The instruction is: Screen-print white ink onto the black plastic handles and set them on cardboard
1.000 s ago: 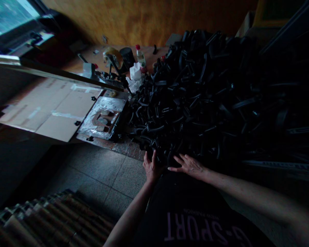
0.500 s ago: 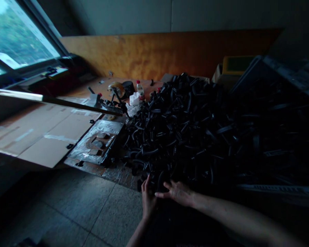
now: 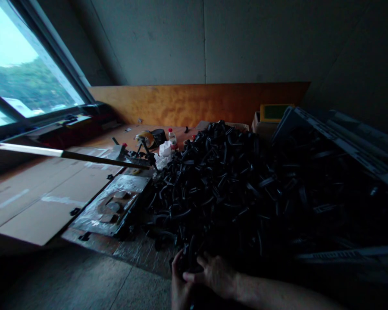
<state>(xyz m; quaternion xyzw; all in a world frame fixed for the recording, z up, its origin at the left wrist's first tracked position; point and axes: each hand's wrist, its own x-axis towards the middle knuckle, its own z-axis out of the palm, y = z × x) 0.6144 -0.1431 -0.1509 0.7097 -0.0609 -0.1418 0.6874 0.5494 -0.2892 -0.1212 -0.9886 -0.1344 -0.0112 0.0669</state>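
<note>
A large heap of black curved plastic parts [image 3: 213, 185] covers the table's middle and right. At its near edge, my left hand [image 3: 180, 282] is curled around a dark part, low in the view. My right hand [image 3: 215, 273] comes in from the right, its thumb and fingers closed on a black curved part [image 3: 191, 258] between the two hands. Deep shadow hides the lower side of this part, and whether both hands hold the same one is hard to tell.
Left of the heap lies a film-wrapped plate [image 3: 111, 206], beside flat cardboard [image 3: 51, 193]. A long strip [image 3: 74, 156] juts over the cardboard. Behind stand a red-capped bottle [image 3: 172, 137] and crumpled white paper [image 3: 164, 149]. A grey crate [image 3: 339, 137] lies tilted at right.
The view has tilted up, so the table and both hands sit lower in the picture. My right hand's fingers have closed in nearer to my left hand around the black part.
</note>
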